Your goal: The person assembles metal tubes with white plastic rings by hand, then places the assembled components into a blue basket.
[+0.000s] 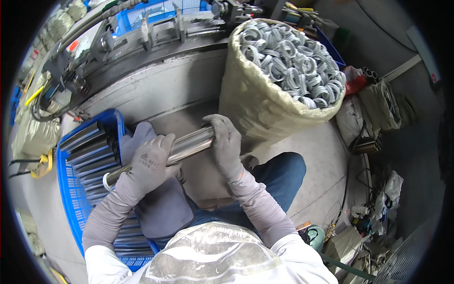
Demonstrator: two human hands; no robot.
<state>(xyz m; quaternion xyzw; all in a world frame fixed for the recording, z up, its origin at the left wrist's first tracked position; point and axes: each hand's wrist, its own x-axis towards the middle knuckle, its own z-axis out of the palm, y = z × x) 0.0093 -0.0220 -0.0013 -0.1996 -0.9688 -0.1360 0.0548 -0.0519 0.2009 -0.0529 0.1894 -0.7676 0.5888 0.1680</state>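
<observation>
Both my hands wear grey gloves and hold shiny metal tubes [193,143] slantwise over my lap, apparently two lying side by side. My left hand [153,163] is wrapped over them toward their lower left part. At the upper right end, my right hand [226,144] curls around with its fingers over the tips. A white ring [107,181] sits at the lower left end, past my left hand. Beneath and left of that end stands a blue plastic basket [66,201] holding several dark, shiny tubes [94,154] laid in rows.
A tall woven sack [257,111] full of grey-white rings [293,59] stands ahead to the right. Along the far side runs a metal machine bench [156,57]. A grey pad [165,208] covers my left thigh. Bags and scrap [373,213] lie at the right.
</observation>
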